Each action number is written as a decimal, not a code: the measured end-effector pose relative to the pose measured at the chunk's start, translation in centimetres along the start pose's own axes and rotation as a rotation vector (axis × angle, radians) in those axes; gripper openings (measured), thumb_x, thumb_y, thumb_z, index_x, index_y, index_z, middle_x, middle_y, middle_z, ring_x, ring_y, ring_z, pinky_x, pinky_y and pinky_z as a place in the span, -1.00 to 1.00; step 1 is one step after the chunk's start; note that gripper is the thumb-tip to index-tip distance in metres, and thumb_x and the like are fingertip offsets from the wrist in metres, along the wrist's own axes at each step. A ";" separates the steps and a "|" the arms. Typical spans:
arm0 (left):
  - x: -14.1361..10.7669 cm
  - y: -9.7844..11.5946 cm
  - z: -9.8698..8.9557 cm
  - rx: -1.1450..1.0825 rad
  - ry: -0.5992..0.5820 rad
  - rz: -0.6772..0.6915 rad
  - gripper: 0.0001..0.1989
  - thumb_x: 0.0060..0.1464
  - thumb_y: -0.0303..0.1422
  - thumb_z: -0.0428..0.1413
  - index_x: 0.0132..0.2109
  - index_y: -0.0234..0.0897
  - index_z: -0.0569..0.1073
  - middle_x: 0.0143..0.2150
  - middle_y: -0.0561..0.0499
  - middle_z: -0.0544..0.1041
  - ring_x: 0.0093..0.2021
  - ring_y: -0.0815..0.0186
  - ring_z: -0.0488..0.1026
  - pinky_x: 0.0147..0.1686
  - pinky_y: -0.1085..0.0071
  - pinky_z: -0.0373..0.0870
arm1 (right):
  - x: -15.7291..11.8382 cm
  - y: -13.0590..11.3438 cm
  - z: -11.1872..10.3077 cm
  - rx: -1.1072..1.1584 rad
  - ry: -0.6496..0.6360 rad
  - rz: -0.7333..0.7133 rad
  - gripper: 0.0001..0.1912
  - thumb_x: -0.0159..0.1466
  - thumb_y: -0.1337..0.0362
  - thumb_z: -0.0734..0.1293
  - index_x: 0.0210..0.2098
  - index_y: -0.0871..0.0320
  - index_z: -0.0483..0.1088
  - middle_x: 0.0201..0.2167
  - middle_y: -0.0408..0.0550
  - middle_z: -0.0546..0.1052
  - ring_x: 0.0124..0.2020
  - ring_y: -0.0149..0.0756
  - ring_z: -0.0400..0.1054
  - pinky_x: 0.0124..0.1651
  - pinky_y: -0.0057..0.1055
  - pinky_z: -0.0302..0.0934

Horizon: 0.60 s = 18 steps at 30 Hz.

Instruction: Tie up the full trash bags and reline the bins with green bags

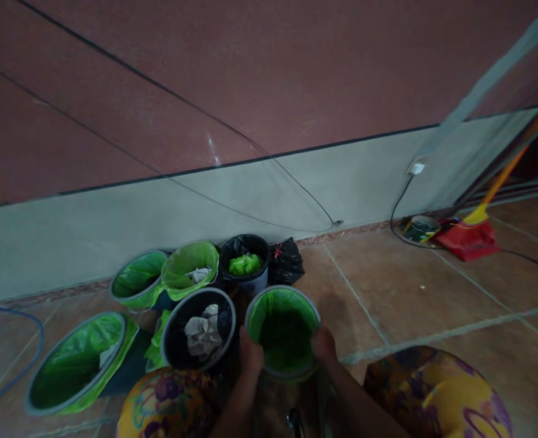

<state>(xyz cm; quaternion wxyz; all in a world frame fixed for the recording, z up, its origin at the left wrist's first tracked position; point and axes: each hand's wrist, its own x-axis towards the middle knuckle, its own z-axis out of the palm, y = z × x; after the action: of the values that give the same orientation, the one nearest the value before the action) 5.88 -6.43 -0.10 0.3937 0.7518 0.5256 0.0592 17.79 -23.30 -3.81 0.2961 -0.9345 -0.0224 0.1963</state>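
Observation:
Between my hands stands a round bin [280,301] lined with a green bag, its inside dark and its mouth facing up. My left hand [251,353] is closed on the left side of its rim, with the fingertips out of sight. On the opposite side, my right hand [324,344] grips the rim in the same way. Beside my left hand is a black-lined bin [172,331] holding crumpled pale paper. Just behind is another black-lined bin [225,243] with a bright green bag [245,264] inside.
Green-lined bins [189,255] stand along the wall, and a larger one [86,331] lies tilted at the left. A tied black bag [287,263] sits by the wall. At right are a red dustpan [469,240], a tin [421,229] and a black cable [393,216]. A blue hose [38,340] curves at far left.

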 end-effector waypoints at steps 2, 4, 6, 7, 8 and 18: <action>0.2 0.0 0.1 0.010 0.009 -0.033 -0.40 -0.03 -0.70 -0.04 0.21 -0.51 0.26 0.13 -0.33 0.44 0.17 0.17 0.40 0.14 0.39 0.28 | -0.4 -0.1 -0.4 -0.063 -0.034 0.027 -0.62 0.29 0.42 0.07 0.01 0.37 0.36 -0.20 0.24 0.55 -0.13 -0.13 0.46 -0.16 -0.40 0.24; -0.1 0.3 -0.2 0.025 0.028 -0.064 -0.39 -0.05 -0.70 -0.02 0.21 -0.49 0.26 0.08 -0.32 0.47 0.11 0.14 0.43 0.10 0.35 0.32 | -0.9 -0.7 -1.3 -0.145 -0.004 0.045 -0.62 0.30 0.38 0.10 0.04 0.35 0.34 -0.17 0.26 0.53 -0.11 -0.09 0.45 -0.14 -0.35 0.24; -0.7 0.9 -0.5 0.073 0.101 -0.029 -0.36 -0.04 -0.67 0.00 0.24 -0.52 0.22 0.12 -0.38 0.42 0.14 0.06 0.40 0.13 0.26 0.29 | -1.4 -2.0 -2.1 -0.224 0.136 0.015 -0.55 0.29 0.33 0.14 0.14 0.34 0.27 -0.04 0.32 0.47 -0.02 0.00 0.39 -0.06 -0.24 0.24; -1.1 1.3 -0.6 0.102 0.155 0.021 -0.36 -0.03 -0.65 0.00 0.26 -0.51 0.20 0.15 -0.39 0.38 0.17 0.03 0.36 0.16 0.22 0.25 | -1.5 -2.8 -2.4 -0.246 0.207 -0.040 -0.52 0.29 0.31 0.15 0.18 0.33 0.24 0.03 0.33 0.43 0.04 0.03 0.35 0.01 -0.20 0.22; -1.4 1.8 -0.6 0.131 0.202 0.089 -0.38 0.00 -0.63 -0.01 0.26 -0.49 0.21 0.17 -0.37 0.36 0.19 0.02 0.33 0.19 0.20 0.21 | -1.5 -3.7 -2.4 -0.251 0.236 -0.121 -0.51 0.29 0.31 0.14 0.19 0.31 0.23 0.09 0.31 0.39 0.08 0.01 0.31 0.07 -0.18 0.19; 3.8 4.2 4.2 0.041 -0.322 -0.027 -0.31 -0.02 -0.67 -0.01 0.31 -0.45 0.17 0.09 -0.32 0.48 0.10 0.12 0.45 0.11 0.32 0.27 | 6.0 -9.7 1.9 -0.468 -0.361 -0.417 -0.44 0.26 0.44 0.10 0.25 0.14 0.22 0.04 0.17 0.48 0.05 -0.11 0.38 0.06 -0.26 0.21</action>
<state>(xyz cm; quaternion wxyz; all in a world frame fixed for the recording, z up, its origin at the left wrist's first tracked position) 12.79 -5.99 -1.45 0.4583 0.7522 0.4670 -0.0782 23.31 -13.30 -1.91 0.0990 -0.9026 -0.3088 0.2831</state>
